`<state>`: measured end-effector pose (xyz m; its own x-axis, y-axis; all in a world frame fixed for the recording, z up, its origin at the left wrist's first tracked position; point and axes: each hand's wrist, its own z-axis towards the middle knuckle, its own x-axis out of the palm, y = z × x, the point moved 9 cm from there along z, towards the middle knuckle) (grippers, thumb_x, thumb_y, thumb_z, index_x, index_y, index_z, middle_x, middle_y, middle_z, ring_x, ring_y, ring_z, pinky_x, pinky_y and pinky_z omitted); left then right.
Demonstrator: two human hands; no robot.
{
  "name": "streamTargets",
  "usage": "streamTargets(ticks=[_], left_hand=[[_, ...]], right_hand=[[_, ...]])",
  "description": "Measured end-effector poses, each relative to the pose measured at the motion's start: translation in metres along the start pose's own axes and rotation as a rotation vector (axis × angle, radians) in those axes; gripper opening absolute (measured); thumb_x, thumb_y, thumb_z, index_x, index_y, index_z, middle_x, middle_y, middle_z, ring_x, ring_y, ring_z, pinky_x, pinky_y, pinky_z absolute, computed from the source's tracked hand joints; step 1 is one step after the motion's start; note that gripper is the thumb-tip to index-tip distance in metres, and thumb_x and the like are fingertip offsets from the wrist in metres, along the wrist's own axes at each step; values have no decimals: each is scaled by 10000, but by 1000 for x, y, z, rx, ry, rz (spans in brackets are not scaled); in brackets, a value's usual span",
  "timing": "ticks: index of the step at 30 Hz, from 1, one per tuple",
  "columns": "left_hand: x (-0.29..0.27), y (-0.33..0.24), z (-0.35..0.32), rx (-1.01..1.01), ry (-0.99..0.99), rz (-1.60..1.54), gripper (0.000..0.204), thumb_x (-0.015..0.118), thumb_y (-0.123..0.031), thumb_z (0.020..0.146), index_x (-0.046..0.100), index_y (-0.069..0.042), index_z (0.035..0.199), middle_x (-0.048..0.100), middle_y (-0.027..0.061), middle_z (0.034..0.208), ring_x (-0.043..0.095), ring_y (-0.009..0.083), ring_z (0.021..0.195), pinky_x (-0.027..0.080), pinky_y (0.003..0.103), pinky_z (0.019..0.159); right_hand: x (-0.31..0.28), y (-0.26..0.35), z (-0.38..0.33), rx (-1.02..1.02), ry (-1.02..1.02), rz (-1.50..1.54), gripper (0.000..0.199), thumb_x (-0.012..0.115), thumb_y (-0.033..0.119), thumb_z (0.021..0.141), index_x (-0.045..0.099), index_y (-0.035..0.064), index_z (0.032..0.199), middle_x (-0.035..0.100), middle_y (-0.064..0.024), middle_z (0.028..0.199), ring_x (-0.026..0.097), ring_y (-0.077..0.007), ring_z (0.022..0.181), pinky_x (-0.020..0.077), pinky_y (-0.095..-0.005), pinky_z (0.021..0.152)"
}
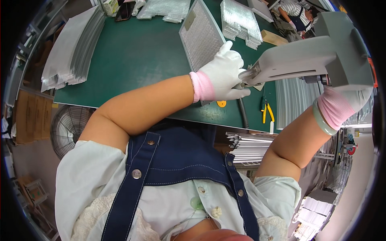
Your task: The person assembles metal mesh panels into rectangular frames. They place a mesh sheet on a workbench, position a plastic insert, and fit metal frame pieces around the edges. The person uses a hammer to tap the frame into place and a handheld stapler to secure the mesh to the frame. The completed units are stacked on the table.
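My left hand (225,74), in a white glove with a pink cuff, grips the right edge of a grey-framed mesh panel (201,44). The panel stands tilted over the green table, its lower part hidden behind that hand. Close to my left fingers is the narrow nose of a big grey tool (295,58) with a long arm and a blocky body. My right hand (354,98), gloved the same way, is at the underside of the tool's body, which hides its fingers.
Stacked silvery mesh sheets (74,48) lie at the table's left, with further bubbly stacks (241,24) at the back. Yellow-handled pliers (267,110) and a black hose (242,112) lie near the front edge. Metal strips (293,100) are at right. Another person (297,16) works far right.
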<state>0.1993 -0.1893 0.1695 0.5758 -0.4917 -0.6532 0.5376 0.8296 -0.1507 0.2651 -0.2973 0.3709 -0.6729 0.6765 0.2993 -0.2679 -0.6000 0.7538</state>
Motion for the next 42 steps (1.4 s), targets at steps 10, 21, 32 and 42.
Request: streamTargets(ticks=[10,21,32,42], left_hand=[[5,0,-1,-46,151,-67,361,652,-415,856,655,-133,1080,583,115,1030,543,341,1039,269,638,1088],[-2,0,-3,-35,99,-38,350,663,-411,855,647,-100,1016,538,109,851,543,328,902,301,625,1075],[-8,-5,-8,12,7,64,371,633,-486,865,720,-127,843,603,102,782,588,315,897,290,584,1106],[-27,-21,-9,-37,294,145,221,650,-222,767,715,-66,910,638,126,801,614,313,949,296,515,1139]], right_hand=[[-56,-90,33,188,168,312,294,537,200,998,593,-7,1199,694,-133,1099,697,-271,980,596,-438,866],[-64,-75,18,45,-249,-58,122,577,112,955,616,6,1002,670,-51,877,639,-122,675,554,-264,602],[-29,-59,7,-112,-118,-110,272,555,176,980,631,-42,1123,688,-151,1079,703,-250,939,604,-379,811],[-32,0,-14,-293,-213,-535,198,593,49,958,684,35,1133,672,-44,947,628,-89,807,510,-230,694]])
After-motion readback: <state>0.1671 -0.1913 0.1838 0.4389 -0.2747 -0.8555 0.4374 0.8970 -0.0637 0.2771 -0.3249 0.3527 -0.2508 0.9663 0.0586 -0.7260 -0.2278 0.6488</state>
